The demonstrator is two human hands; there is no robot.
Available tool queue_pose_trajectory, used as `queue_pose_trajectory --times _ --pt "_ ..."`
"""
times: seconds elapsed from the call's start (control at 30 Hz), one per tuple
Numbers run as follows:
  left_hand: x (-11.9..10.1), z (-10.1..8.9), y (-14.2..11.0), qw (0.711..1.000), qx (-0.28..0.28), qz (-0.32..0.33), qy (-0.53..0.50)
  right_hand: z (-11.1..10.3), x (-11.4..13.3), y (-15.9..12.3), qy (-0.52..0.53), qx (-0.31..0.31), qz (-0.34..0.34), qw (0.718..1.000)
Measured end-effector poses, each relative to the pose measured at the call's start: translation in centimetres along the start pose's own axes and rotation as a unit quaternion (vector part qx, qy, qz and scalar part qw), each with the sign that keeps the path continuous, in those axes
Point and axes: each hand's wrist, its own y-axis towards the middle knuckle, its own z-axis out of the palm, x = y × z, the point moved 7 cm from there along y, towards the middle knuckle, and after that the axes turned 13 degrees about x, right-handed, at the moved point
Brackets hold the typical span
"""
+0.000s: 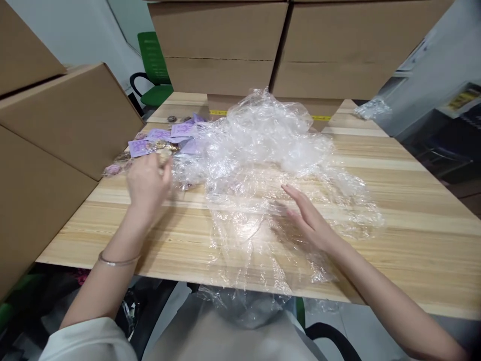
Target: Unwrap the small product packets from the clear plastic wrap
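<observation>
My left hand (147, 181) is slightly blurred. Its fingers are closed around a small cream-and-gold piece (164, 157) whose kind I cannot make out. Just beyond it lies a pile of flat purple printed packets (158, 134) among small clear-wrapped items (122, 156). A large crumpled sheet of clear plastic film (263, 135) covers the middle of the table and drapes over the front edge. Above the film's right part, my right hand (310, 220) is open with its fingers stretched out; whether it touches the film I cannot tell.
The wooden table (421, 240) is bordered by large cardboard boxes on the left (67, 120) and at the back (221, 45). A green chair (154, 65) stands behind. More crumpled clear plastic (373, 108) lies at the far right corner.
</observation>
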Motion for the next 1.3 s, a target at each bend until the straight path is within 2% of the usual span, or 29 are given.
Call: queue_pose_trajectory --times 0.03,0.07,0.1,0.17,0.2,0.27,0.37,0.47,0.53,0.63,0.7,0.8,0.97,1.07,1.13,1.2,1.3 --pt "-4.1 0.0 -1.5 0.996 0.024 0.08 -0.032 -1.2 0.2 -0.6 0.012 -0.041 -0.002 0.999" --pt "-8.7 0.7 -3.3 0.978 0.078 0.182 -0.068 -2.3 0.3 -1.3 0.023 -0.086 -0.003 0.996" --pt "-13.2 1.8 -5.5 0.942 0.149 0.284 -0.097 -3.3 0.4 -2.1 0.031 -0.131 -0.003 0.991" --pt "-20.2 4.5 -10.0 0.864 0.245 0.427 -0.102 -4.6 0.5 -4.0 0.032 -0.199 -0.001 0.98" --pt "-22.6 5.8 -11.8 0.836 0.26 0.475 -0.086 -4.9 0.7 -4.9 0.022 -0.21 -0.002 0.977" --pt "-25.0 8.0 -13.9 0.809 0.275 0.514 -0.071 -4.6 1.2 -6.3 -0.017 -0.18 -0.015 0.983" --pt "-24.5 9.5 -14.4 0.799 0.294 0.52 -0.07 -2.3 1.7 -7.3 -0.078 -0.057 -0.032 0.995" --pt "-21.9 9.0 -13.6 0.811 0.305 0.494 -0.069 0.2 1.3 -7.1 -0.102 0.033 -0.008 0.994" --pt "-20.4 8.8 -13.1 0.814 0.329 0.472 -0.075 1.4 1.0 -6.3 -0.103 0.056 0.012 0.993" --pt "-19.2 9.5 -13.2 0.784 0.381 0.474 -0.122 2.5 1.0 -4.9 -0.085 0.074 0.005 0.994" --pt "-18.9 9.9 -13.2 0.767 0.387 0.483 -0.171 2.9 1.3 -4.3 -0.064 0.089 -0.022 0.994" --pt "-18.3 10.3 -12.6 0.767 0.371 0.473 -0.225 2.8 1.5 -4.3 -0.074 0.074 -0.046 0.993" --pt "-17.7 10.3 -11.6 0.783 0.36 0.43 -0.269 1.4 0.6 -5.3 -0.149 -0.067 -0.026 0.986" --pt "-17.6 10.4 -11.3 0.812 0.354 0.377 -0.271 0.4 -0.3 -6.1 -0.151 -0.176 0.03 0.972" --pt "-17.5 10.5 -11.1 0.841 0.338 0.313 -0.284 0.4 0.1 -6.1 -0.159 -0.216 0.053 0.962" --pt "-17.5 10.7 -10.9 0.86 0.324 0.259 -0.298 1.4 1.3 -5.3 -0.162 -0.181 0.035 0.969" --pt "-18.1 10.7 -10.8 0.858 0.337 0.24 -0.305 3.3 3.7 -3.6 -0.15 -0.034 -0.035 0.988"
